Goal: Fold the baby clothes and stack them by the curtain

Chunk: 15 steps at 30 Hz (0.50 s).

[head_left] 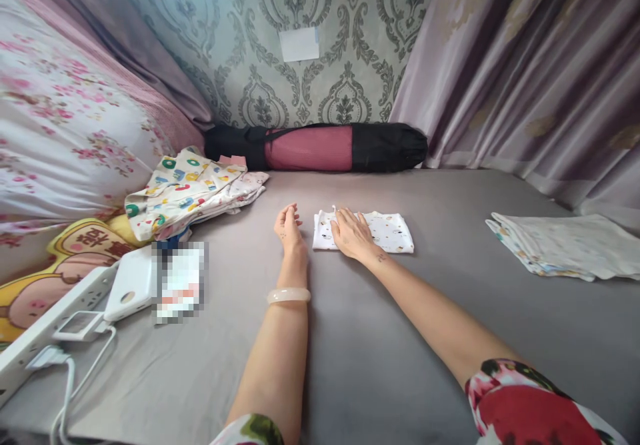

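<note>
A white garment with small dark and brown prints [393, 230] lies folded into a flat rectangle on the grey sheet. My right hand [353, 233] rests flat on its left half, fingers stretched out, palm hidden. Just left of the garment, apart from it, my left hand [289, 225] stands on its edge with the fingers curled in. Whether anything is inside those fingers is hidden. A pale bangle [289, 296] circles my left wrist.
A pile of printed clothes [187, 188] lies at the left, folded cloths [570, 245] at the right. Along the wall stretches a black and pink rolled bag [310, 148]. A white power strip [25, 358] with cables, a white power bank [131, 282] and a yellow cartoon cushion [75, 258] occupy the near left.
</note>
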Tool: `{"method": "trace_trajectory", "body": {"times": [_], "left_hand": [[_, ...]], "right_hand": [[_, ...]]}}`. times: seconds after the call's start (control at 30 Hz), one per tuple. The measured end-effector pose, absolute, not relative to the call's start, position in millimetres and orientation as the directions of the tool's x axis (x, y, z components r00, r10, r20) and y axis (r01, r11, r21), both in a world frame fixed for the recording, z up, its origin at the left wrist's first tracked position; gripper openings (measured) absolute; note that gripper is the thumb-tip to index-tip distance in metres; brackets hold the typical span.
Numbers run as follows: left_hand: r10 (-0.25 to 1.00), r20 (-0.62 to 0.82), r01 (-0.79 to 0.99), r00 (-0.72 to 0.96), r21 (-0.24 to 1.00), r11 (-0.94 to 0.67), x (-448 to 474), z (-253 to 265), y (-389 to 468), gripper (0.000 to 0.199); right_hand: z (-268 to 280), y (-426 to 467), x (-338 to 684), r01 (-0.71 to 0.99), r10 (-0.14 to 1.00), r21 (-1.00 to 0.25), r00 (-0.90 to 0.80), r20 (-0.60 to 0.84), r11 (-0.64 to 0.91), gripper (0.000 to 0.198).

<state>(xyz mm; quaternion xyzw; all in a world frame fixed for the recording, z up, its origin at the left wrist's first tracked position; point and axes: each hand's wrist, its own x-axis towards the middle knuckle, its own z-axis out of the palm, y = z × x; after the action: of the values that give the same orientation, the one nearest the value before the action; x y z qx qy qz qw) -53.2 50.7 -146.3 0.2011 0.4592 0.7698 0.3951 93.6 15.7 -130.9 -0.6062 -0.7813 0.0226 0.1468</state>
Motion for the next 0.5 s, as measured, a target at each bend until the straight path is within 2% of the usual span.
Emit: {"method": "trace_trajectory", "body": {"times": [0.13, 0.33, 0.4, 0.5], "left_hand": [[0.853, -0.183, -0.672, -0.489, 0.703, -0.235, -54.9, -137.3, 48.5, 0.018], [0.845, -0.411, -0.861, -0.343, 0.496, -0.108, -64.4, -133.6, 46.6, 0.011], [0.854, -0.421, -0.884, -0.305, 0.459, -0.090, -67.1, -134.9, 46.4, 0.011], [0.885, -0.375, -0.879, -0.275, 0.471, -0.074, -69.5, -137.2, 46.4, 0.010]], "right_hand": [[-139.6, 18.0, 86.5, 0.940, 0.959, -0.213, -0.236, 0.154, 0.266, 0.058], [-146.0, 18.4, 85.9, 0.946, 0.960, -0.191, -0.232, 0.158, 0.260, 0.059], [-144.1, 18.5, 86.1, 0.948, 0.962, -0.187, -0.230, 0.149, 0.256, 0.059], [-138.9, 19.3, 85.1, 0.950, 0.968, -0.195, -0.226, 0.109, 0.244, 0.059]]}}
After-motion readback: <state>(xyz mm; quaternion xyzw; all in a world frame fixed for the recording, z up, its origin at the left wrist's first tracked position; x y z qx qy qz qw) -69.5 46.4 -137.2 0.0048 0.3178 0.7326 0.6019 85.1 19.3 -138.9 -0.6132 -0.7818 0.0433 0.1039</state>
